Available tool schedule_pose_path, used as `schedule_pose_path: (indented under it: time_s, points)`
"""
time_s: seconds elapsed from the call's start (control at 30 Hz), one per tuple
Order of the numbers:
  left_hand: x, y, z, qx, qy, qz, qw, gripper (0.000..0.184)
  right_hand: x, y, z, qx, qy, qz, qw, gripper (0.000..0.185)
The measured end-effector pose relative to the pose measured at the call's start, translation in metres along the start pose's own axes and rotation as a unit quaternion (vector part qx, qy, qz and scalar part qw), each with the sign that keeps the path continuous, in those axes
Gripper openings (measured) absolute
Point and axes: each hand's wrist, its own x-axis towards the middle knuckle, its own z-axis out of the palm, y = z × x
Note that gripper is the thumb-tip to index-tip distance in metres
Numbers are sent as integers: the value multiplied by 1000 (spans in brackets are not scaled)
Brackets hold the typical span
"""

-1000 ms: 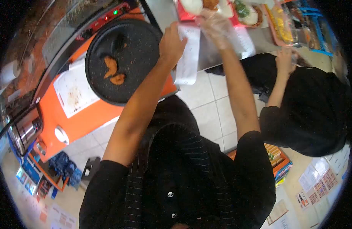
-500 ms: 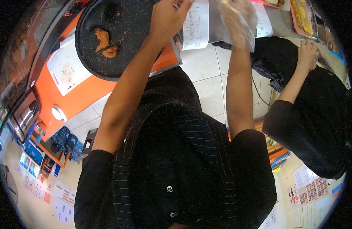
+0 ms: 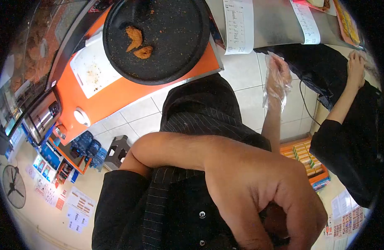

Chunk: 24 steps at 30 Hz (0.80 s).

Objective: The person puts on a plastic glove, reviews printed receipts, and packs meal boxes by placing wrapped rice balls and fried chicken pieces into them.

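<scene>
While both hands were held up around the receipts half a second ago, the bare left hand [image 3: 267,187] is now brought close before the chest, its fingers curled; whether anything is pinched cannot be told. The gloved right hand [image 3: 278,79] has been lowered beyond it, fingers loosely bent; whether they are pressed together cannot be told. Two receipts [image 3: 238,31] are seen above the right hand, hung over one metal counter [image 3: 275,27]. Two fried pieces [image 3: 134,38] are held on one round black tray [image 3: 175,41], beyond the left forearm.
</scene>
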Motion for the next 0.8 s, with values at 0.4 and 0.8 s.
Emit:
schedule_pose_path:
  time_s: [0.4, 0.8]
  points:
    - [-30, 49, 28, -27, -102, -93, 990, 23, -10, -7, 1, 12, 6, -37, 999, 17]
    - [-83, 116, 100, 152, 95, -93, 979, 30, 13, -165, 23, -106, 51, -90, 989, 34]
